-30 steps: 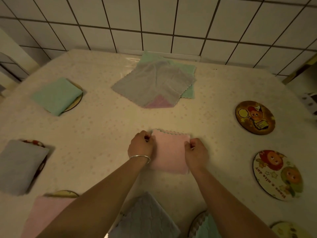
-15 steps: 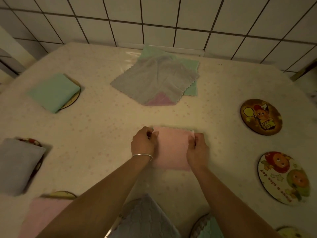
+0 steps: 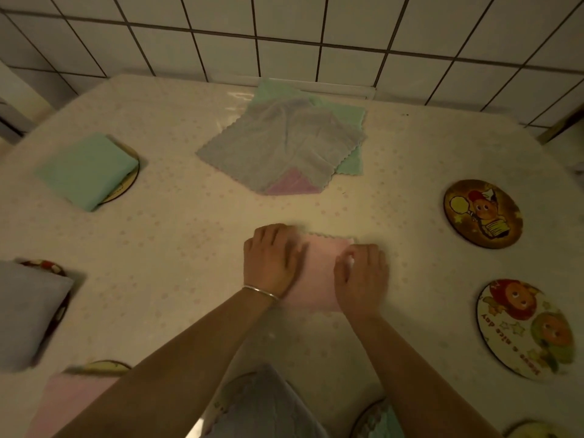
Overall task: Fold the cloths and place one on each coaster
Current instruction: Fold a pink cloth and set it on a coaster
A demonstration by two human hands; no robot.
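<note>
A folded pink cloth (image 3: pixel 319 276) lies on the table in front of me. My left hand (image 3: pixel 271 262) lies flat on its left part, fingers pointing away from me. Over its right part my right hand (image 3: pixel 361 275) presses down with the fingers angled to the left. At the back lies a pile of unfolded cloths, a grey cloth (image 3: pixel 281 150) on top of a green one (image 3: pixel 352 116) and a pink one (image 3: pixel 289 184). Two bare coasters (image 3: pixel 482 213) (image 3: pixel 524 330) sit on the right.
Folded cloths lie on coasters at the left: a green cloth (image 3: pixel 83 172), a grey cloth (image 3: pixel 28 314) and a pink cloth (image 3: pixel 72 403). Another grey cloth (image 3: pixel 265 409) and a green cloth (image 3: pixel 379 422) lie near the front edge. A tiled wall (image 3: pixel 284 36) stands behind the table.
Both hands have let go of the cloth's side edges and slid inward onto its top. The view has shifted slightly.
</note>
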